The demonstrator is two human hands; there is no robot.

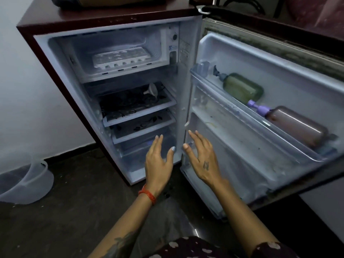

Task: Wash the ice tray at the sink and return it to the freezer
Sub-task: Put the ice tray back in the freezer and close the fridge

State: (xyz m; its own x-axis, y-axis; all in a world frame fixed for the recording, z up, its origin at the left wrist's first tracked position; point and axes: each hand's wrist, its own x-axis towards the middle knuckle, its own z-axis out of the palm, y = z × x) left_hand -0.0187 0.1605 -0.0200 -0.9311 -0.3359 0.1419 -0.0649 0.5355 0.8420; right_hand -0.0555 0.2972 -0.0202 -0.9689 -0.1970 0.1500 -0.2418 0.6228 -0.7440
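A white ice tray [121, 58] lies flat in the freezer compartment [160, 43] at the top of a small maroon fridge [26, 28]. The fridge door [279, 75] stands wide open to the right. My left hand [159, 161] and my right hand [202, 159] hover side by side in front of the fridge's lower part, far below the tray. Both hands hold nothing and their fingers are spread. A red thread band sits on my left wrist.
A grey funnel [151, 90] lies on the upper fridge shelf. In the door rack lie a green pump bottle [242, 88] and a brown pump bottle [296, 125]. A translucent plastic tub [28, 181] stands on the dark floor at the left. White wall behind.
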